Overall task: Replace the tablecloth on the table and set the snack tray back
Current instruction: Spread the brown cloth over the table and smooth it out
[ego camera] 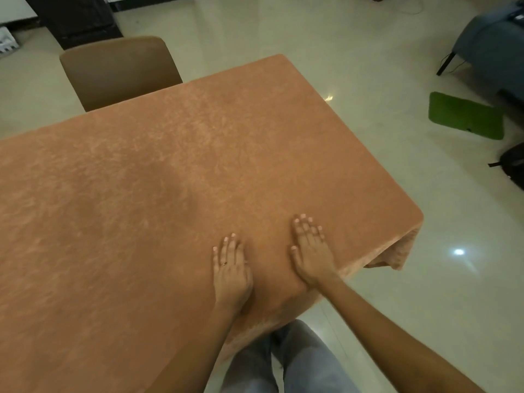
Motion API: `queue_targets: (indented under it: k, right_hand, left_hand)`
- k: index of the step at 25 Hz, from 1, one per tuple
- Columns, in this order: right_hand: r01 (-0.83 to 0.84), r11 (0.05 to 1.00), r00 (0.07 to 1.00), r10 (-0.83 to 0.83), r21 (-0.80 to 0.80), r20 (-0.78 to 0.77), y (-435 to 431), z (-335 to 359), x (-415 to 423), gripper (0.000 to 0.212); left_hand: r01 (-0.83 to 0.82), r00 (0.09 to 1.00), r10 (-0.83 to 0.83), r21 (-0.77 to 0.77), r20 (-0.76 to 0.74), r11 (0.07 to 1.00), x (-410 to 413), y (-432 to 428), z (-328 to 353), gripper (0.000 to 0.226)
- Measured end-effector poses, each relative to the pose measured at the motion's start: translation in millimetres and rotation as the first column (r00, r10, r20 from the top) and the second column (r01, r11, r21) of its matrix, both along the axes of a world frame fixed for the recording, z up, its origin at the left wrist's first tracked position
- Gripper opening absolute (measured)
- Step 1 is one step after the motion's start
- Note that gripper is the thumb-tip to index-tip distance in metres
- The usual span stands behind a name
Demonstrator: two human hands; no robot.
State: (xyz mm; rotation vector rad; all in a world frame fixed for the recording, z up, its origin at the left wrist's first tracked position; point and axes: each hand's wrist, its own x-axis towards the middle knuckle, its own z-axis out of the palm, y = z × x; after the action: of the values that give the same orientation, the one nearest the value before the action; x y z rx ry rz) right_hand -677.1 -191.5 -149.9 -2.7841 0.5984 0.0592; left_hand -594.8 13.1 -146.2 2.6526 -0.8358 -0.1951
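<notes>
An orange-brown tablecloth covers the whole table top and hangs over the near and right edges, with a loose corner drooping at the right. My left hand lies flat on the cloth near the front edge, fingers straight, a ring on one finger. My right hand presses flat on the cloth just to its right, fingers spread, close to the near right corner. Neither hand holds anything. No snack tray is in view.
A brown chair stands at the far side of the table. On the glossy tiled floor to the right lie a green mat and a dark bag. A grey-blue seat is at the upper right.
</notes>
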Motion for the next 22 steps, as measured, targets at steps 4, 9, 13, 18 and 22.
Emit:
queue_targets:
  k: [4,9,13,18,22]
  right_hand:
    - [-0.169,0.984,0.986,0.169,0.048,0.016,30.2,-6.3,7.1,0.061]
    - [-0.203,0.979,0.979,0.204,-0.022,0.004,-34.2,-9.0,-11.6,0.065]
    - [-0.095,0.995,0.995,0.095,-0.027,-0.006,-116.0,-6.9,-29.4,0.063]
    - [0.0,0.999,1.0,-0.001,-0.05,-0.017,-207.2,-6.1,-62.4,0.063]
    - [-0.003,0.999,1.0,0.003,-0.037,-0.009,-242.8,-4.1,-77.6,0.064]
  left_hand:
    - [0.061,0.996,-0.061,0.008,-0.059,0.998,-11.9,-73.0,9.2,0.057]
    - [-0.036,0.999,0.038,0.061,-0.025,0.997,-21.0,-85.6,-8.7,0.067]
    - [-0.067,0.997,0.066,0.068,0.027,0.995,-21.6,-88.5,-12.1,0.068]
    - [-0.067,0.998,0.064,0.115,0.028,0.991,-24.9,-85.6,-10.1,0.063]
    - [-0.068,0.997,0.062,0.135,0.051,0.988,-25.9,-90.9,-7.8,0.061]
